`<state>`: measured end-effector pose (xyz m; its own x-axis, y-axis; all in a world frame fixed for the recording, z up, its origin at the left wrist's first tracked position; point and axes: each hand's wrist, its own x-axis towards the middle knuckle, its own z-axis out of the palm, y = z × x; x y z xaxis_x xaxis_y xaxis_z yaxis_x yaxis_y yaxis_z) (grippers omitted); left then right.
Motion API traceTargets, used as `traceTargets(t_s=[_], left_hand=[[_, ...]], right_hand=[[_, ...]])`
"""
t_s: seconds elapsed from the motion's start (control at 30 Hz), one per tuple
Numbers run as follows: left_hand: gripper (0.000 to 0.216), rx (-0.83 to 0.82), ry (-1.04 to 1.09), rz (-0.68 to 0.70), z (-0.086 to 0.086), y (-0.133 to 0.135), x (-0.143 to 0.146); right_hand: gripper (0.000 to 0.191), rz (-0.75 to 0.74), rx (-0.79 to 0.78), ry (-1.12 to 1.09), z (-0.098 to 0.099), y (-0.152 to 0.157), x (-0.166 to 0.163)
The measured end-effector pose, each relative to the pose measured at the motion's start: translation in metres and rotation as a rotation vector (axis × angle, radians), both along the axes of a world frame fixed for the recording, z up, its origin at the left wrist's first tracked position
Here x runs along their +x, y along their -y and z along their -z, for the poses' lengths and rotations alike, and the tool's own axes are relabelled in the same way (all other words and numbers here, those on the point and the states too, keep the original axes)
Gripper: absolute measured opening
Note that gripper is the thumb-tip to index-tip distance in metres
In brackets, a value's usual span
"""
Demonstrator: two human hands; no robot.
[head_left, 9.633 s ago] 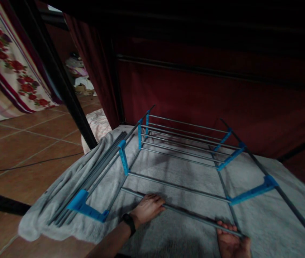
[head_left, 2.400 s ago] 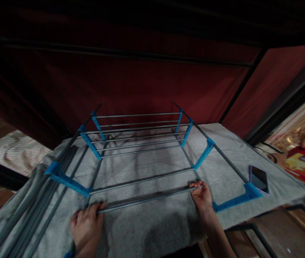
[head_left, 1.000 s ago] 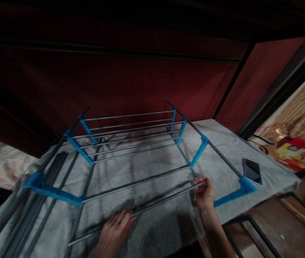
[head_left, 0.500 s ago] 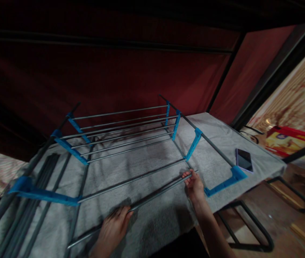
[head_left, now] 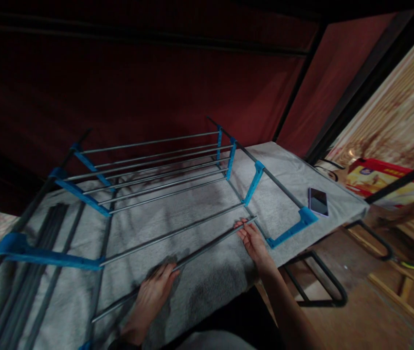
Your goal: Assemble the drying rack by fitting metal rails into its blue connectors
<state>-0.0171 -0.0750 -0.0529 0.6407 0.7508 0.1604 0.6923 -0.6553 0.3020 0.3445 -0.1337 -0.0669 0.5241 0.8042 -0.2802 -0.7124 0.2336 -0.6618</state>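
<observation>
A loose grey metal tube [head_left: 207,247] lies slantwise across the near side of a rack frame. My left hand [head_left: 157,287] is closed over its middle-left part, palm down. Near the tube's right end my right hand [head_left: 253,243] grips it with the fingertips. That end lies by the lower right rail, beside a blue plastic bracket [head_left: 290,234]; I cannot tell whether they touch. The frame has several cross tubes [head_left: 177,238] between blue brackets. A large blue bracket [head_left: 57,258] stands at the near left, with the tube's left end in front of it.
Several spare dark tubes [head_left: 35,272] lie in a bundle at the left. A phone [head_left: 318,201] rests on the grey cloth [head_left: 279,180] to the right. Beyond it are a red and yellow box [head_left: 392,177] and a dark metal stool frame [head_left: 323,282] on the floor.
The whole scene has shifted left and slightly up as my head turned. Both hands stay on the tube, and the right fingers sit a little looser around it.
</observation>
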Motion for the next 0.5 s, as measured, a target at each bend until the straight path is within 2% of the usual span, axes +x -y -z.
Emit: traceTargets(t_s=[0.23, 0.5], left_hand=[[0.037, 0.081, 0.049, -0.040, 0.006, 0.004, -0.008], [0.037, 0.196, 0.120, -0.083, -0.003, 0.003, -0.030]], right_hand=[[0.014, 0.046, -0.027, 0.012, 0.006, -0.001, 0.000], [0.021, 0.092, -0.037, -0.025, 0.001, -0.003, -0.002]])
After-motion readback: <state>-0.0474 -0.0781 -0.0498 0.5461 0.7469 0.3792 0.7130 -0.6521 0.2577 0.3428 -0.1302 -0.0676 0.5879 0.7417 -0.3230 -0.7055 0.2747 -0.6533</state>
